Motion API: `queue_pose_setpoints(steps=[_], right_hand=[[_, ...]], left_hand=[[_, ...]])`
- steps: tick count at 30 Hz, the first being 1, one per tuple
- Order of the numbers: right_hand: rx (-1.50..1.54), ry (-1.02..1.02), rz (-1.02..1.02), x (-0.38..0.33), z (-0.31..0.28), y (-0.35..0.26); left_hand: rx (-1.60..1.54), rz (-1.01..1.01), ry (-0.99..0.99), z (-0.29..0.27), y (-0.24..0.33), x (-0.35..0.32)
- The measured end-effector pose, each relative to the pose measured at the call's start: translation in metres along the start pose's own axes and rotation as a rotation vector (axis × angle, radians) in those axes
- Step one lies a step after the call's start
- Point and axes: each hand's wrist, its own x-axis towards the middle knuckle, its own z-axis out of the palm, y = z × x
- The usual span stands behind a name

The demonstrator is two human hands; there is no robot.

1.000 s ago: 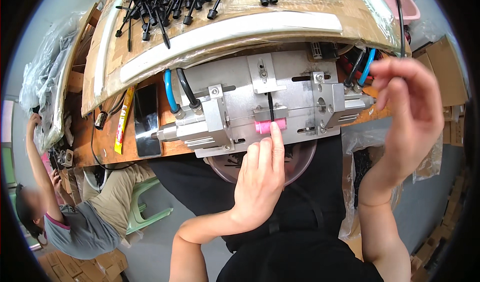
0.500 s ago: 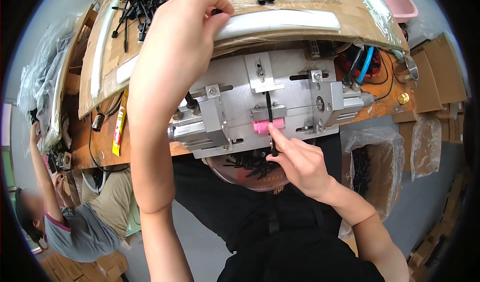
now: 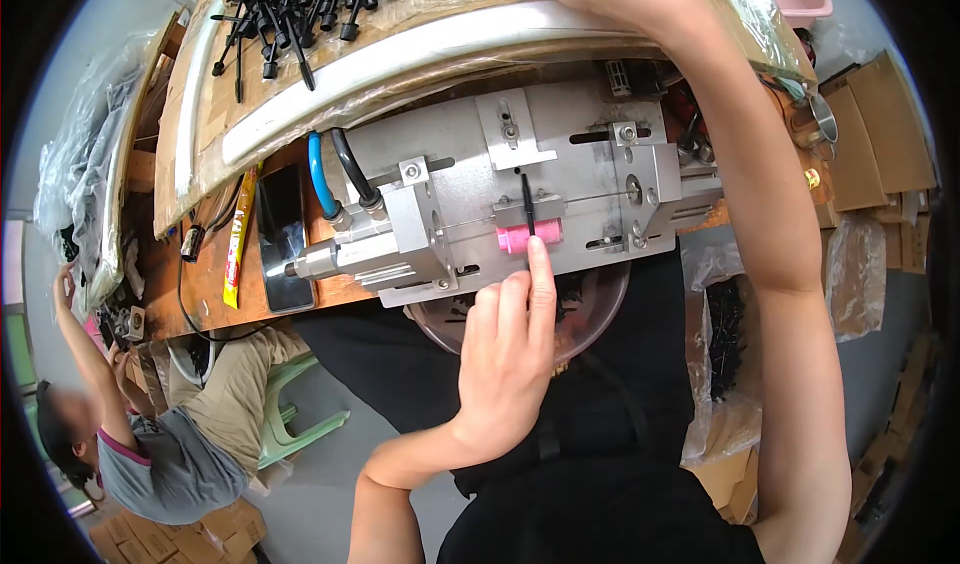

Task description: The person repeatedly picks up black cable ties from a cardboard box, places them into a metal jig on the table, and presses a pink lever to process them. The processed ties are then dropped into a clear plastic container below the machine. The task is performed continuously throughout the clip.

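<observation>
Pink block [image 3: 530, 236] on the metal machine [image 3: 520, 189] sits right at the tip of my left hand [image 3: 505, 359]; my pointer finger presses against it, other fingers loosely curled, holding nothing. A thin black stick [image 3: 526, 190] stands just above that fingertip. My right arm reaches far up over the machine toward the heap of black sticks [image 3: 290, 9]; I cannot tell what that grip does.
</observation>
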Motion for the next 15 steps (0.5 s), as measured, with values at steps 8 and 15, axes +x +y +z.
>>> queue_pose_setpoints(steps=[8,15], right_hand=[[0.39,0.086,0.137,-0.061,-0.066,-0.03],[0.402,0.125,-0.12,-0.196,0.005,-0.058]], left_hand=[[0.027,0.03,-0.067,0.0,0.001,0.011],[-0.132,0.099,0.264,-0.04,-0.039,0.124]])
